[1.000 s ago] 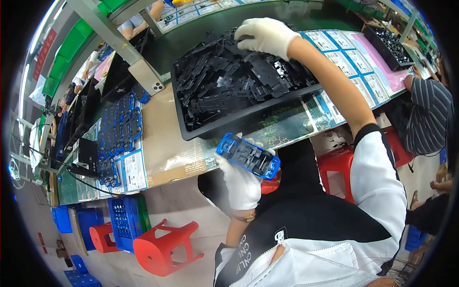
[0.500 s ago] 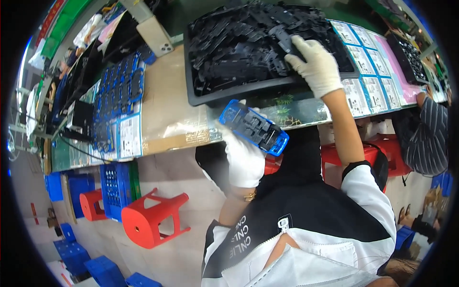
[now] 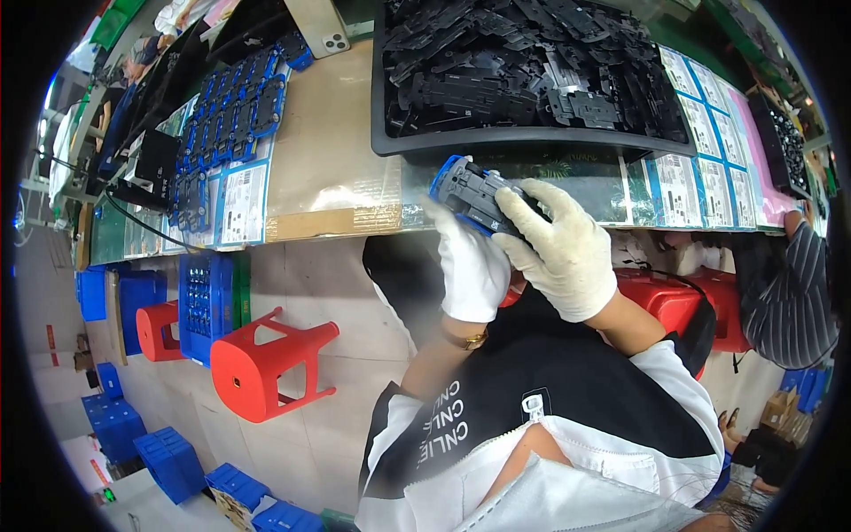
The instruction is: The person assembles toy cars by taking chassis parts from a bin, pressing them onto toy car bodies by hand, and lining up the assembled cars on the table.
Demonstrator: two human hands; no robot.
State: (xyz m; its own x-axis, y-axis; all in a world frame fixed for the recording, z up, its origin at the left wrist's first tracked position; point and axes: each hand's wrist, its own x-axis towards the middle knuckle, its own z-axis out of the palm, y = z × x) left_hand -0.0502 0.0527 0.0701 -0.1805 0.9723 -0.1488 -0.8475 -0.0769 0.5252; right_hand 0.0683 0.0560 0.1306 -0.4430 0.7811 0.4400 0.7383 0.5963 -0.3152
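Note:
Just in front of the bench edge, my left hand (image 3: 470, 275), in a white glove, holds a blue toy car body (image 3: 445, 175) from below and the side. A flat black chassis plate (image 3: 476, 191) lies over the car's open underside. My right hand (image 3: 567, 253), in a cream glove, grips the plate with fingers across its right end. Those fingers hide part of the plate and the car. Beyond my hands stands a big black bin (image 3: 532, 139) heaped with loose black chassis plates (image 3: 470, 89).
Rows of blue-and-black car assemblies (image 3: 235, 115) lie on the bench's left, with a phone (image 3: 319, 27) behind. Printed sheets (image 3: 700, 133) and another parts bin (image 3: 780, 142) are at the right, near a person's striped sleeve (image 3: 789, 301). Red stools (image 3: 266, 363) and blue crates (image 3: 168, 461) stand below left.
My right hand has come back from the bin to my left hand, bringing a black plate onto the blue car body. The view has shifted, so the bin appears farther up.

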